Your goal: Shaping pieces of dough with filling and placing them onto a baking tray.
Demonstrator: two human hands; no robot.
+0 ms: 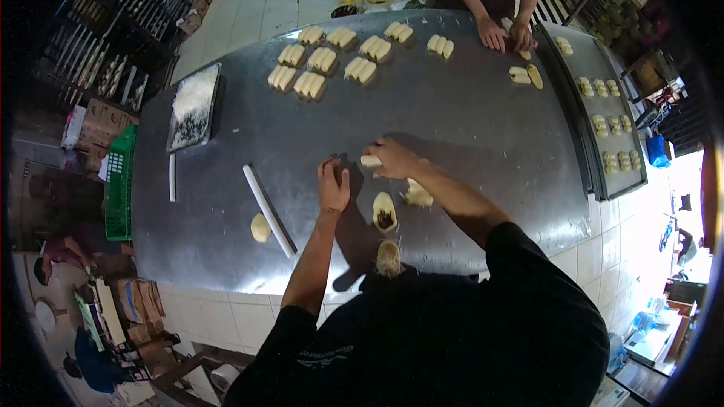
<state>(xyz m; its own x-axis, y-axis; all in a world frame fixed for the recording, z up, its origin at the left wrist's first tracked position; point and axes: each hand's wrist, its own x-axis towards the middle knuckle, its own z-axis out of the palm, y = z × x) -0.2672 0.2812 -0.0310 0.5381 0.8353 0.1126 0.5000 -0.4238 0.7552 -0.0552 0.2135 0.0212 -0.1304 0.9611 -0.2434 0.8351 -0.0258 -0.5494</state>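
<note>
On the metal table my right hand (394, 158) curls over a small pale dough roll (370, 160), whose left end shows past the fingers. To its left, my left hand (333, 185) holds nothing, its thumb and fingers apart above the tabletop. Closer to my body lies a flat oval of dough (383, 203) with dark brown filling at its near end. Below that is another dough piece (388, 259), which looks streaked on top. A flattened dough piece (418, 194) is partly covered by my right forearm. Left of my left arm are a white rolling pin (269, 209) and a round dough ball (260, 227).
Several grouped dough rolls (322, 60) sit at the far side. A tray with white, crumbly material (194, 102) stands left, near a thin white stick (172, 178). Across the table, a co-worker's hands (519, 38) handle dough. Baking trays (622, 143) with shaped dough stand right.
</note>
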